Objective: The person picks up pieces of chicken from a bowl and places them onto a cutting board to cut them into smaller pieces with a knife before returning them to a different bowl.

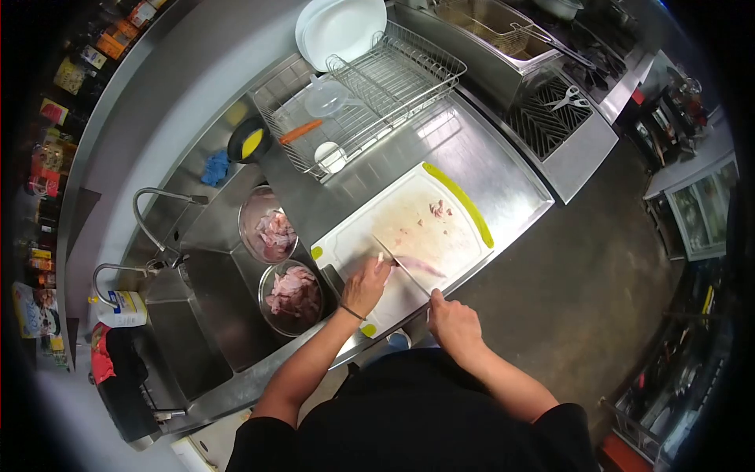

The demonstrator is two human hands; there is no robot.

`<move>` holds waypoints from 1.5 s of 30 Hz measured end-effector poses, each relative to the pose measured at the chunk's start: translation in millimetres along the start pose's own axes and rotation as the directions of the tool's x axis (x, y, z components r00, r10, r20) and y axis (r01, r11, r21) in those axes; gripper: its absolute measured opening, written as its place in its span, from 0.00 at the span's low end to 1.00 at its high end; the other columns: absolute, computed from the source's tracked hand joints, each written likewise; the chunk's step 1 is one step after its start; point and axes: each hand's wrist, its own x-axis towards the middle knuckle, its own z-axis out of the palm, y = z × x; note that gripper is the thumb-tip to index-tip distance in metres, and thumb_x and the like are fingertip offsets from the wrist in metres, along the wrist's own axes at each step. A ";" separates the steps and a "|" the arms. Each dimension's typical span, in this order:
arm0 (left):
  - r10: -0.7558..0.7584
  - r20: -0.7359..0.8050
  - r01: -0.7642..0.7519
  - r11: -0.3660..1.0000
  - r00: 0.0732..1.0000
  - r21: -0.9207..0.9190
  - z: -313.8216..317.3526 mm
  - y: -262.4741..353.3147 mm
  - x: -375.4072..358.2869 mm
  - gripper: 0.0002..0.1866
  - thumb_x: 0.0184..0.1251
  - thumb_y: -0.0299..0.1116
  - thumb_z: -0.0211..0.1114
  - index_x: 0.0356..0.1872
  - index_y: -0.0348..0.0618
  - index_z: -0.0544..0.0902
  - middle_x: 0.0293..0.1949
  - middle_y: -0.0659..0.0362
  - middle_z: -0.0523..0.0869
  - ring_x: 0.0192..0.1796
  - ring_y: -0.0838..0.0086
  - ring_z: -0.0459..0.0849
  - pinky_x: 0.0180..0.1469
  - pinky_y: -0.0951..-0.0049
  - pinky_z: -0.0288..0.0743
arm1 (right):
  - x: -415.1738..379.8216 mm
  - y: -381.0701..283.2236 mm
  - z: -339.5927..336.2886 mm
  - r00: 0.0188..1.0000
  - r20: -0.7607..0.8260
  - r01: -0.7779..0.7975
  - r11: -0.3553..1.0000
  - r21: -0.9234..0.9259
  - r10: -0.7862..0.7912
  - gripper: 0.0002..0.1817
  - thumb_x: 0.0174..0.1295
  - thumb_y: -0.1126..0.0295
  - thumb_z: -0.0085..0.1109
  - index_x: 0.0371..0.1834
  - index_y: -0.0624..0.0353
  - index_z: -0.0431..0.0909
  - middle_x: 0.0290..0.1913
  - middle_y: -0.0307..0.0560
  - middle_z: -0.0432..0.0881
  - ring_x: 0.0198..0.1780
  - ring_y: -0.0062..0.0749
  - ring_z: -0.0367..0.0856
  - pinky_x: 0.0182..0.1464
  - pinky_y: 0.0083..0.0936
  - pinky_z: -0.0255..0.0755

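My right hand point(456, 324) is closed around the handle of a kitchen knife point(403, 266), its blade slanting up and left across a white cutting board point(346, 236) with lime-green ends. Fingers bent together, my left hand point(365, 286) pinches the pale end of a raw meat piece beside the blade. A longer pinkish strip of raw meat point(422, 267) lies on the board to the right of the knife. Small meat scraps point(440, 208) sit near the board's far end. Two bowls left of the board hold raw meat pieces: an upper bowl point(245, 228) and a lower bowl point(265, 311).
Twin sinks point(208, 303) with taps lie at the left. Behind the board stands a wire dish rack point(421, 59) with white plates point(342, 31). A black pan point(240, 141) and a blue cloth point(215, 167) are near the wall. Scissors point(568, 98) rest by the fryer at right.
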 end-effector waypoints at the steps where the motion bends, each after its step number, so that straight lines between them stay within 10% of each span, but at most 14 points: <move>1: 0.079 -0.015 -0.079 0.997 0.997 -0.005 -0.9 -0.7 1.8 0.08 0.57 0.27 0.61 0.38 0.45 0.78 0.34 0.53 0.75 0.30 0.57 0.81 0.31 0.61 0.77 | -4.2 3.6 -2.7 1.000 -0.002 0.009 1.000 -0.009 -0.009 0.08 0.61 0.71 0.46 0.40 0.63 0.70 0.22 0.60 0.80 0.25 0.53 0.83 0.28 0.44 0.77; 28: 0.026 -0.113 -0.044 0.985 0.993 -0.168 16.9 -11.2 -4.5 0.04 0.55 0.27 0.61 0.32 0.46 0.77 0.31 0.55 0.75 0.31 0.58 0.81 0.31 0.60 0.76 | 74.1 -6.9 46.0 1.000 -0.017 -0.014 0.962 0.274 0.019 0.11 0.65 0.67 0.48 0.40 0.64 0.73 0.29 0.65 0.81 0.32 0.57 0.83 0.36 0.46 0.77; 30: -0.007 -0.087 -0.007 0.988 0.996 -0.155 14.8 -13.7 -6.5 0.06 0.54 0.27 0.63 0.34 0.46 0.78 0.32 0.54 0.76 0.33 0.58 0.81 0.32 0.60 0.77 | 84.0 2.9 35.3 0.989 0.061 0.085 0.856 0.510 -0.135 0.14 0.67 0.62 0.47 0.41 0.63 0.75 0.32 0.66 0.81 0.35 0.59 0.82 0.40 0.46 0.75; 31: -0.055 -0.121 0.022 0.967 0.991 -0.255 12.2 -13.6 -4.0 0.08 0.52 0.26 0.65 0.35 0.46 0.79 0.33 0.54 0.77 0.34 0.57 0.82 0.34 0.60 0.77 | 84.5 1.8 13.2 0.944 0.323 -0.130 0.827 0.547 -0.065 0.15 0.66 0.61 0.49 0.44 0.62 0.77 0.37 0.65 0.82 0.40 0.58 0.81 0.43 0.43 0.73; 36: -0.184 -0.218 0.090 0.921 0.958 -0.380 -9.1 -28.5 3.4 0.13 0.48 0.24 0.68 0.37 0.46 0.79 0.37 0.54 0.80 0.38 0.54 0.82 0.38 0.60 0.78 | 81.1 28.3 14.2 0.995 0.037 0.044 0.759 0.650 -0.089 0.15 0.66 0.62 0.49 0.45 0.64 0.74 0.39 0.65 0.81 0.42 0.60 0.79 0.45 0.44 0.71; 41: -0.189 -0.257 0.117 0.956 0.948 -0.270 -74.5 -48.0 8.4 0.11 0.49 0.23 0.68 0.35 0.41 0.80 0.35 0.52 0.80 0.38 0.53 0.81 0.39 0.61 0.76 | 81.6 29.3 10.2 0.962 -0.273 0.040 0.997 0.071 -0.019 0.12 0.59 0.71 0.49 0.45 0.60 0.70 0.28 0.62 0.79 0.29 0.57 0.80 0.34 0.47 0.74; 45: -0.059 -0.270 0.021 0.990 0.961 -0.141 -99.9 -44.3 8.8 0.12 0.46 0.24 0.69 0.35 0.44 0.81 0.35 0.56 0.81 0.36 0.58 0.82 0.37 0.62 0.77 | 100.2 23.7 22.5 0.904 -0.402 0.142 0.989 -0.042 -0.147 0.12 0.56 0.72 0.50 0.44 0.58 0.71 0.30 0.59 0.78 0.28 0.50 0.81 0.31 0.44 0.75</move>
